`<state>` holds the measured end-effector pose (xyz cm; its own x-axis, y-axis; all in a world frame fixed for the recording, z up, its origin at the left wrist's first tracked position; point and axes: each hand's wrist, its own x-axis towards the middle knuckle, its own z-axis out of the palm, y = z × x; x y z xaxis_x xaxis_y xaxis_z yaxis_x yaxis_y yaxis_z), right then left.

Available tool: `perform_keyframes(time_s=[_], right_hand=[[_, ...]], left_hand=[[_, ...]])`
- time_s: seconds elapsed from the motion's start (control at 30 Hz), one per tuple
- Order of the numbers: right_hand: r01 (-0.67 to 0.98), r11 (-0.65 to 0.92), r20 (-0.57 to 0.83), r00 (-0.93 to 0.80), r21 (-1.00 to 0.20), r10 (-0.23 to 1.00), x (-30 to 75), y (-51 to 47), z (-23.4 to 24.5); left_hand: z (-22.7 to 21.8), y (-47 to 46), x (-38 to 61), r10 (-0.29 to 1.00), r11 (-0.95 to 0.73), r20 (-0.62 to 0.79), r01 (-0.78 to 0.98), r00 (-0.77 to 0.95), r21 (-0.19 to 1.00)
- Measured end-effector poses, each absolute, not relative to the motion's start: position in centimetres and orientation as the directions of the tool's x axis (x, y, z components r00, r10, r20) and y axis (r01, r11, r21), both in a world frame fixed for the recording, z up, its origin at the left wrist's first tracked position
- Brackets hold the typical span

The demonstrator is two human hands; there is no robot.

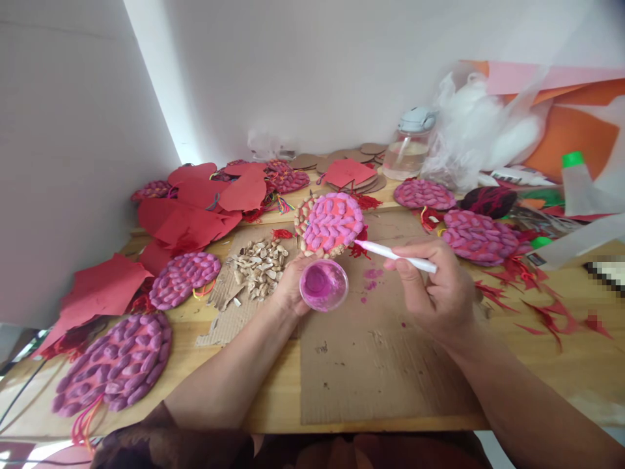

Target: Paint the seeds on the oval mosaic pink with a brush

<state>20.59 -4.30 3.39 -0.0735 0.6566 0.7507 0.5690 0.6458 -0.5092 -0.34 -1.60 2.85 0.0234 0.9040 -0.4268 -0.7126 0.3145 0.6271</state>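
My left hand (pixel 291 286) is closed around a small clear plastic cup (pixel 323 286) with purple paint inside; most of its fingers are hidden behind the cup. Just above the cup is a round red disc (pixel 334 223) covered in peanut shells, mostly painted pink, with bare tan shells along its left and lower edge. Whether the left fingers also grip this disc I cannot tell. Between thumb and fingers, my right hand (pixel 436 290) pinches a slim white paint pen (pixel 398 255). The pen's pink tip is at the disc's lower right edge.
Spotted with purple paint, a cardboard sheet (pixel 375 371) lies under my hands. Loose peanut shells (pixel 261 267) are piled left of it. Finished pink shell discs (pixel 114 365) and red paper pieces (pixel 195 202) lie around. A lidded bottle (pixel 406 153) and plastic bags (pixel 483 130) stand behind.
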Motion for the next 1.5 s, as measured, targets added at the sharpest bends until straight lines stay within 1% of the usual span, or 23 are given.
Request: perform_keyframes(time_s=[0.1, 0.2, 0.33, 0.47, 0.6, 0.73, 0.8, 0.9, 1.07, 1.2, 1.3, 1.37, 1.5], right_hand=[[0.564, 0.664, 0.752, -0.111, -0.491, 0.65, 20.49, -4.28, 3.55], [0.568, 0.658, 0.758, -0.089, -0.494, 0.646, 20.55, -4.23, 3.64], [0.563, 0.653, 0.748, -0.088, -0.507, 0.657, 20.65, -4.17, 3.63], [0.582, 0.67, 0.764, -0.123, -0.461, 0.633, 20.58, -4.2, 3.61], [0.601, 0.641, 0.757, -0.09, -0.477, 0.647, 20.41, -4.26, 3.7], [0.578, 0.7, 0.783, -0.161, -0.418, 0.601, 19.95, -4.23, 3.75], [0.593, 0.702, 0.784, -0.182, -0.393, 0.593, 19.84, -4.2, 3.73], [0.611, 0.69, 0.776, -0.188, -0.388, 0.602, 20.06, -4.17, 3.7], [0.609, 0.674, 0.774, -0.149, -0.418, 0.615, 20.39, -4.29, 3.83], [0.582, 0.708, 0.782, -0.185, -0.401, 0.595, 20.18, -4.29, 3.91], [0.597, 0.695, 0.776, -0.182, -0.401, 0.604, 20.27, -4.15, 3.84], [0.594, 0.679, 0.765, -0.157, -0.432, 0.624, 20.42, -4.09, 3.77], [0.525, 0.657, 0.728, -0.099, -0.54, 0.678, 20.59, -4.14, 3.63]], left_hand=[[3.13, -1.64, -0.3, 0.894, 0.347, -0.445, -0.705, 0.05, 0.619], [3.35, -1.69, -0.28, 0.882, 0.369, -0.469, -0.696, 0.052, 0.616], [3.14, -1.66, -0.36, 0.886, 0.356, -0.462, -0.701, 0.043, 0.618], [2.76, -1.56, -0.44, 0.892, 0.353, -0.45, -0.697, 0.05, 0.624], [2.8, -1.57, -0.4, 0.891, 0.345, -0.453, -0.702, 0.036, 0.623], [2.84, -1.64, -0.37, 0.899, 0.328, -0.437, -0.706, 0.028, 0.628], [2.82, -1.68, -0.38, 0.904, 0.323, -0.427, -0.707, 0.032, 0.63], [2.92, -1.72, -0.38, 0.903, 0.324, -0.428, -0.701, 0.03, 0.636], [3.1, -1.68, -0.34, 0.904, 0.315, -0.428, -0.709, 0.022, 0.631], [2.67, -1.59, -0.38, 0.919, 0.294, -0.393, -0.72, 0.032, 0.628], [2.43, -1.59, -0.42, 0.921, 0.301, -0.386, -0.713, 0.045, 0.634], [2.49, -1.64, -0.41, 0.918, 0.304, -0.394, -0.709, 0.04, 0.637], [2.93, -1.72, -0.3, 0.918, 0.297, -0.395, -0.714, 0.032, 0.634]])
